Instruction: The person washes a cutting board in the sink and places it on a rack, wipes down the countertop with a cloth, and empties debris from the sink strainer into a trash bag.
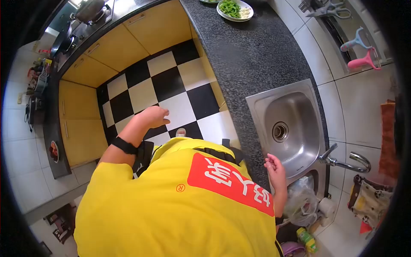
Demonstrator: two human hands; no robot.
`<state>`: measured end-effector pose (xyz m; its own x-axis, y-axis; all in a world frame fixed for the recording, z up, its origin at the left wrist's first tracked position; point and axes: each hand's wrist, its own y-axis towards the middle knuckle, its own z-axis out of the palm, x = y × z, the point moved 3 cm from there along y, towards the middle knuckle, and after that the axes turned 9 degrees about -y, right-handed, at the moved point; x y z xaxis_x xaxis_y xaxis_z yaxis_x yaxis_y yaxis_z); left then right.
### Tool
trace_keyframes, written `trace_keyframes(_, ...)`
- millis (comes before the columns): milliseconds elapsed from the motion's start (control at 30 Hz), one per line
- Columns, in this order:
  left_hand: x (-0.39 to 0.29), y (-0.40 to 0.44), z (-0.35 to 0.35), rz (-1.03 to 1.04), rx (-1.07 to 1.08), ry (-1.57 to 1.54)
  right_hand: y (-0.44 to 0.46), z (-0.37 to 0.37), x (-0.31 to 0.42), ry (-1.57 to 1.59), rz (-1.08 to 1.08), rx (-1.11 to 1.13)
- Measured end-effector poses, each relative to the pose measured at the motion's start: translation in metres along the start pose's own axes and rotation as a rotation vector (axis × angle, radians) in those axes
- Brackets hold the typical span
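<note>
My left hand (152, 116) hangs in the air over the chequered floor (176, 107), its fingers loosely bent and apart from the thumb, with nothing in it. My right hand (276, 170) is beside the near left corner of the steel sink (295, 112). Its fingers are slightly curled and apart, and no object shows in them. Whether that hand touches the sink's edge I cannot tell. The sink basin has a round drain (280, 131), and a chrome tap (345, 162) stands at its right.
Dark granite counter (252, 55) runs ahead, bearing a plate of chopped greens (235, 10). Scissors (332, 11) and peelers (364, 60) hang on the right wall. A plastic bag (302, 201) lies by the sink. At the far left are a pot (88, 10) and yellow cabinets (112, 46).
</note>
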<state>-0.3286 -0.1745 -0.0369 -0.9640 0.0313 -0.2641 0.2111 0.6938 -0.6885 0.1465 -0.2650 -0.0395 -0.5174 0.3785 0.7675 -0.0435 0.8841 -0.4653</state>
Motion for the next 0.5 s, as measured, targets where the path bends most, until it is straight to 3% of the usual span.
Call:
trace_keyframes(100,0.067,-0.013,0.009,0.035,-0.037,-0.207,0.004,0.033,0.018,-0.092,-0.001,-0.039)
trace_keyframes(167,0.119,-0.024,0.014,0.002,-0.21,-0.392,0.0,0.056,0.049,-0.115,0.03,-0.038)
trace_keyframes(367,0.258,-0.058,0.071,-0.234,-0.183,-0.186,-0.017,0.124,0.092,-0.151,0.038,0.011)
trace_keyframes(500,0.295,-0.082,0.125,-0.332,-0.113,-0.525,-0.035,0.158,0.081,-0.163,0.117,0.116)
